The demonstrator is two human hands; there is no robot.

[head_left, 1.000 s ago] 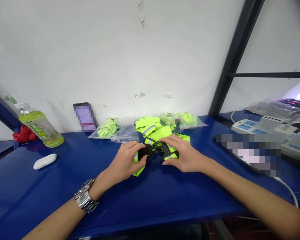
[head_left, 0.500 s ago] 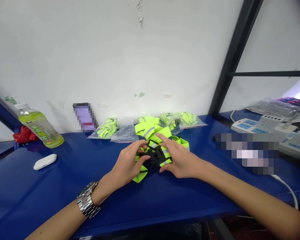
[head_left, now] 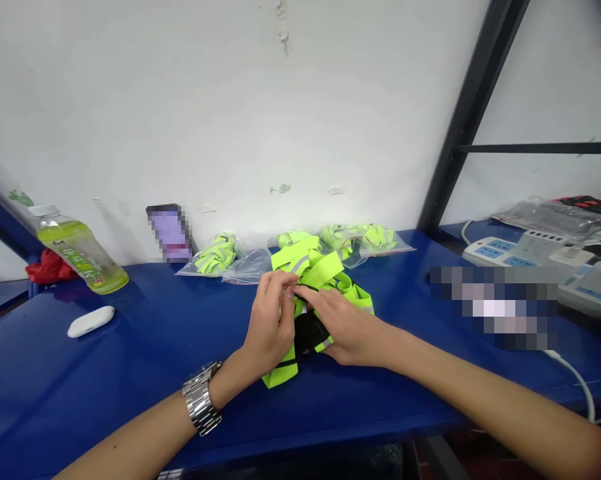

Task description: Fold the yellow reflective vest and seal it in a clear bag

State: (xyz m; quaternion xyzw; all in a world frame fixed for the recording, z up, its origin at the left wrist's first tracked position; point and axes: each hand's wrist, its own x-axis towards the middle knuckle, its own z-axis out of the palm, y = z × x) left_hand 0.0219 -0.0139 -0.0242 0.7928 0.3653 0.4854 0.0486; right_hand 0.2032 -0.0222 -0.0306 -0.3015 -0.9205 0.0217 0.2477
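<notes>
So I only get the head view on this one, and it looks forward and down at both hands over the blue table [head_left: 145, 373]. The neon straps [head_left: 325, 270], yellow-green with grey reflective bands, sit in a loose heap around the middle, with a black buckle [head_left: 310, 332] at the near side, partly covered by fingers.

My left hand [head_left: 270, 327] is pretty narrow, fingers and thumb drawn close together at the left edge of the heap; honestly can't tell if there's a bit of strap pinched in there. My right hand [head_left: 353, 327] has hold of the neon straps by the buckle, with its index fingertip right up at the left fingertips. There's a metal watch [head_left: 203, 399] on the left wrist.

Behind the heap, near the wall, there's a clear bag [head_left: 380, 241] of similar neon stuff, plus another bagged bundle [head_left: 216, 257] off to the left. Further left a phone [head_left: 171, 233] is propped at the wall, then a green drink bottle [head_left: 83, 253] with a red bundle [head_left: 50, 268] just behind it, and a white case [head_left: 91, 321] nearer me. Over on the right it's a pixelated dark device [head_left: 497, 310] with a white cable [head_left: 575, 379], beside some power strips [head_left: 510, 252].
</notes>
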